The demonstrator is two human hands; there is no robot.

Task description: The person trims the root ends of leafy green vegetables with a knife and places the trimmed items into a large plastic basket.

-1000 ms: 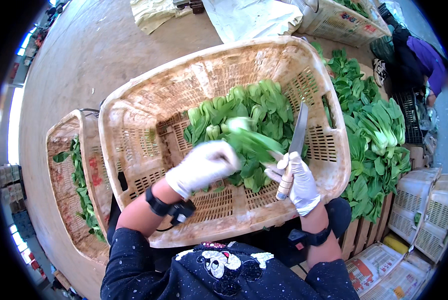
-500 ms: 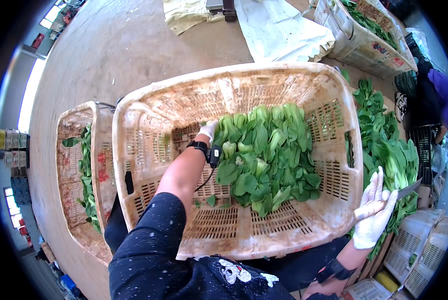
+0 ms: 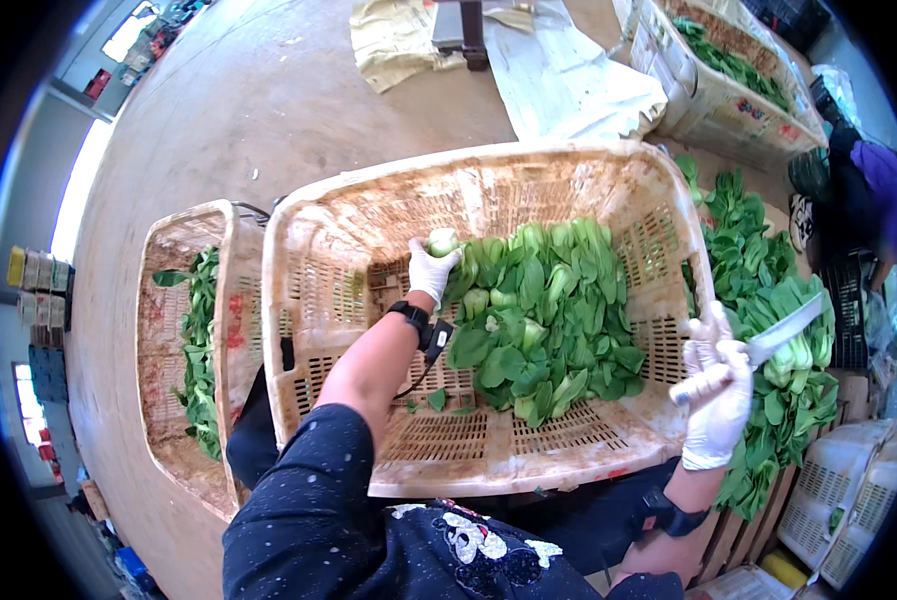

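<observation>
A large dirty cream plastic crate (image 3: 488,160) stands in front of me, with several heads of bok choy (image 3: 543,300) packed in rows at its middle and right. My left hand (image 3: 432,272), in a white glove, is closed around one bok choy (image 3: 443,240) at the left end of the back row; its pale cut base faces up and its leaves are hidden. Over the crate's right rim, my gloved right hand (image 3: 716,405) grips a knife (image 3: 786,330), the blade pointing up and right above a pile of bok choy (image 3: 758,250).
To the left stands a smaller crate (image 3: 230,330) with loose leaves (image 3: 200,350). A crate of greens (image 3: 728,115) sits at the far right, near a white sheet (image 3: 568,90) on the floor. Another person (image 3: 883,190) in purple is at the right edge. Pale crates (image 3: 833,490) lie at lower right.
My left hand has lifted slightly, and a bok choy base now shows in its grasp. My right hand has turned and moved left, bringing the knife blade into clearer view.
</observation>
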